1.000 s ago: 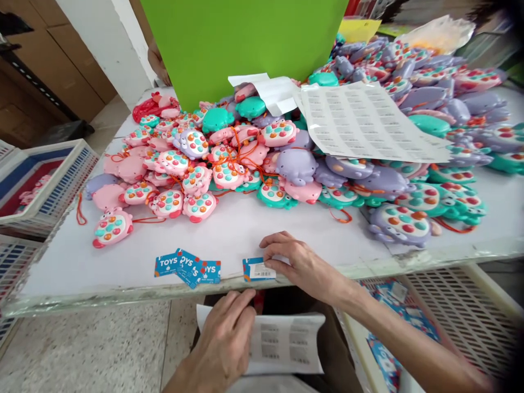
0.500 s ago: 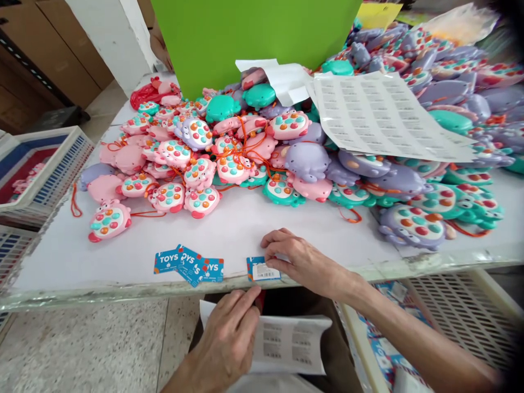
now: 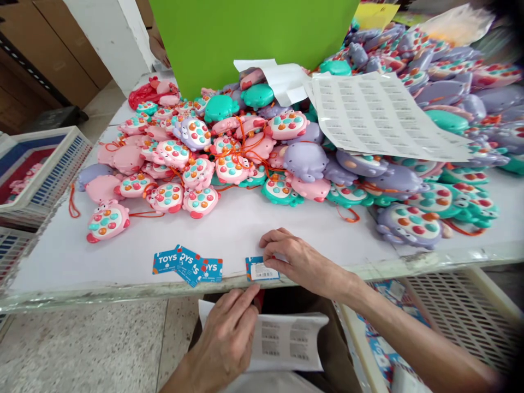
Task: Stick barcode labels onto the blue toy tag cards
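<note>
blue card [image 3: 254,260], white barcode label [image 3: 260,272]

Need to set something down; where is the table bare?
The white table is bare at front left, between the front pink toy and the edge; in a narrow gap between the fanned TOYS cards and the single card; and between the right hand and the front purple toy. Behind, the toy heap and label sheets crowd it.
</note>
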### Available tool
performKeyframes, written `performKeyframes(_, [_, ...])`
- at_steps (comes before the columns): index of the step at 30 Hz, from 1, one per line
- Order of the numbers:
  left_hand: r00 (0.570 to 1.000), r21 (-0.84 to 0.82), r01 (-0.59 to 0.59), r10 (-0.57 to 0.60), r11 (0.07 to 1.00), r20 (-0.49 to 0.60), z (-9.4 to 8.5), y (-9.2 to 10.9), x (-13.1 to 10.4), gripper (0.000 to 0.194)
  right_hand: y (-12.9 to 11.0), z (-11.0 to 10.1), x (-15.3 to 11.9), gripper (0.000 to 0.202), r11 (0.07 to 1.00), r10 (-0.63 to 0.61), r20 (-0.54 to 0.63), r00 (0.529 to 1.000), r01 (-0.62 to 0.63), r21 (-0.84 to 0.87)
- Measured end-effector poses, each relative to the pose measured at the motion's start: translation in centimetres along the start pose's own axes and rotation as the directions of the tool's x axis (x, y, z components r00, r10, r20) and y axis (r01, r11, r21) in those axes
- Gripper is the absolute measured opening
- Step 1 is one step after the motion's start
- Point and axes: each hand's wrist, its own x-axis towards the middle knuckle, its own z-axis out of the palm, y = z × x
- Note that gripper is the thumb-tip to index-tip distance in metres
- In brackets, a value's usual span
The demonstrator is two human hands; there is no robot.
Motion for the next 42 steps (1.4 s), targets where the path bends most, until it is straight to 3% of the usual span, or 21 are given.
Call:
performKeyframes(11, [0.994,0.035,0.003,-0.007,0.999,0.110,-0.2,0.0,0.6,0.029,-0.2,0.3,-0.2,0.017,0.999,-0.002,-0.044,0.999,0.000,-0.043])
performKeyframes(21, [0.990,0.000,0.014,-0.014,1.000,0.140,-0.7,-0.3,0.9,0.029,0.4,-1.1,0.1,0.013,0.998,0.054,-0.039,0.998,-0.056,-0.040])
performKeyframes(24, [0.993,-0.017,0.010,-0.008,1.000,0.117,-0.6,-0.4,0.9,0.029,0.3,-0.5,-0.1,0.018,0.995,0.056,-0.083,0.995,-0.062,-0.080])
performKeyframes(28, [0.994,-0.036,0.018,-0.014,0.999,0.111,-0.5,-0.4,0.9,0.028,-0.5,1.6,0.3,0.044,0.965,-0.004,-0.167,0.986,-0.040,-0.260])
performKeyframes(33, [0.994,-0.038,0.022,-0.018,0.999,0.103,-0.3,-0.4,0.7,0.027,0.2,2.4,0.5,0.032,0.953,0.055,-0.286,0.957,-0.135,-0.271])
performKeyframes(42, [0.994,-0.003,0.042,-0.042,0.999,0.106,-0.2,-0.2,0.5,0.026,1.0,2.9,-3.4,0.038,0.953,0.022,-0.379,0.925,-0.135,-0.273])
